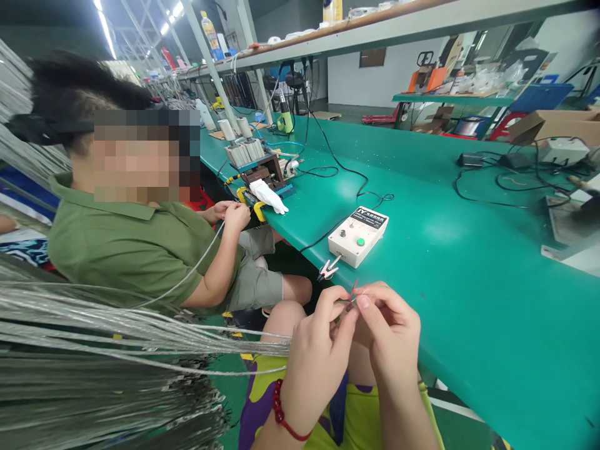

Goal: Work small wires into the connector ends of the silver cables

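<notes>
My left hand (319, 340), with a red beaded bracelet on its wrist, is closed in a pinch around the end of a cable. A thin red wire (354, 287) pokes up between the fingertips of both hands. My right hand (394, 328) meets the left, its thumb and index finger pinched on the fine wire there. The fingers hide most of the wire end. Grey braided cables (234, 337) stretch in from the left behind my left hand. Just beyond my hands, a white box with a green button (359, 236) sits on the green table, a small clip (329, 269) at its near side.
On the left, a person in a green shirt (126, 250) holds a cable in both hands. A bench machine (260, 161) with a white glove (269, 195) stands at the table's left edge. Black cords (492, 203) and adapters lie on the green table (469, 281). A shelf (375, 31) runs overhead.
</notes>
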Demonstrator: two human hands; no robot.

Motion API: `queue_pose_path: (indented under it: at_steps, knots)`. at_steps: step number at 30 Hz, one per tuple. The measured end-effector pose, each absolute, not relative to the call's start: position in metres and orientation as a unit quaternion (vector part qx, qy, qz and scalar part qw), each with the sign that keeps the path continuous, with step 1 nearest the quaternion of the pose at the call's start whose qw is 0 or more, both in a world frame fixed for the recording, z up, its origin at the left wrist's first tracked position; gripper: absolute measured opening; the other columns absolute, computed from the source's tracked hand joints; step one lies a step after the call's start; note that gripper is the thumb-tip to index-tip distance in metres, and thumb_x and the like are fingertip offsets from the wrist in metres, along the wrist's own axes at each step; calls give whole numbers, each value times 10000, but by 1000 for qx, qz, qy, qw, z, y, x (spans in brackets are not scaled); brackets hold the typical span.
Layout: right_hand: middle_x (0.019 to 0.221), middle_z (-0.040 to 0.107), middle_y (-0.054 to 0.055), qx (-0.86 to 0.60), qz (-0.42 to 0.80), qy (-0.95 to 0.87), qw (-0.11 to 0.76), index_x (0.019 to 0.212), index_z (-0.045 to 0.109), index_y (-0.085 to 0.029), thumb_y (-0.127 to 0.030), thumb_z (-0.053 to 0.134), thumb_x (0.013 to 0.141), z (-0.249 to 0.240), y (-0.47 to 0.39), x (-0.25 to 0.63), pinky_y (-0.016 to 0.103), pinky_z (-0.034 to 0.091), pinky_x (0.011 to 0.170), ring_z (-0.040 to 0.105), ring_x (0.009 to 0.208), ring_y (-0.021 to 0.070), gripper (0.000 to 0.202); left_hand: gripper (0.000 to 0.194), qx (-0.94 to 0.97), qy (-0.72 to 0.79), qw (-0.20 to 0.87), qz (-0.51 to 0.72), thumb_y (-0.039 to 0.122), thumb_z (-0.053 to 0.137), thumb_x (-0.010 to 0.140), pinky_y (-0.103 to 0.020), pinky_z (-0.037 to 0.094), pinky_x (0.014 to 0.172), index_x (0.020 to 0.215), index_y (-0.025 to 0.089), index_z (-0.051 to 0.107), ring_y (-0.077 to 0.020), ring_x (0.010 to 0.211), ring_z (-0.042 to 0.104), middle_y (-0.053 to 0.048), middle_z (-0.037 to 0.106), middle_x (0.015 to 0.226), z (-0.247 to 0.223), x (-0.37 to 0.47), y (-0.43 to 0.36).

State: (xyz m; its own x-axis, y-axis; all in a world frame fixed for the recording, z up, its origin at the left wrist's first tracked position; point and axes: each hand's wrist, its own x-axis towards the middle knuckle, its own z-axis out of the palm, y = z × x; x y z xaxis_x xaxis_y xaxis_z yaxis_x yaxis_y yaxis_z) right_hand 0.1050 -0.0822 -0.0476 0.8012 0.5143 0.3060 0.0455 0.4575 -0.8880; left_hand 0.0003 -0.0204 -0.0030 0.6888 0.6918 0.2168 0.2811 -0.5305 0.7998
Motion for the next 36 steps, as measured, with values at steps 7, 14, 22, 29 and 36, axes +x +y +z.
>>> queue_pose_path:
  at_steps: [7, 14, 22, 29, 36]
  knots:
    - [948, 656, 40, -450, 252, -337, 788, 963, 833, -270, -281, 799, 946, -55, -80, 121, 278, 486, 658, 595, 793, 166, 40, 149, 808, 300, 418, 287, 181, 629, 1045, -171, 583, 693, 1168, 263, 652, -152, 855, 796, -11, 827, 1011, -1, -3, -18]
    - [911, 627, 39, -367, 315, -365, 795, 944, 837, -271, -257, 818, 922, -60, -77, 131, 289, 477, 625, 575, 771, 172, 32, 204, 809, 292, 441, 256, 184, 624, 1037, -198, 565, 681, 1221, 256, 673, -167, 829, 780, -19, 833, 989, -1, -5, -16]
    - [889, 633, 27, -344, 370, -355, 787, 899, 862, -258, -249, 839, 906, -61, -82, 132, 255, 390, 439, 504, 535, 94, 26, 156, 770, 245, 561, 182, 305, 602, 1080, -243, 523, 802, 1213, 242, 652, -181, 908, 763, -4, 821, 941, -5, -9, -13]
    - [848, 622, 45, -390, 283, -252, 839, 795, 832, -231, -304, 850, 896, -54, -74, 113, 301, 464, 611, 599, 761, 177, 125, 299, 785, 294, 511, 193, 418, 456, 1138, -257, 366, 598, 989, 225, 630, -150, 617, 541, 41, 559, 658, -9, -4, -25]
    - [851, 570, 29, -392, 226, -182, 873, 807, 814, -231, -316, 855, 879, -51, -81, 111, 317, 378, 639, 541, 779, 173, 118, 252, 830, 279, 448, 181, 330, 441, 1139, -273, 337, 643, 1009, 242, 639, -157, 705, 564, 11, 666, 828, -9, -2, -35]
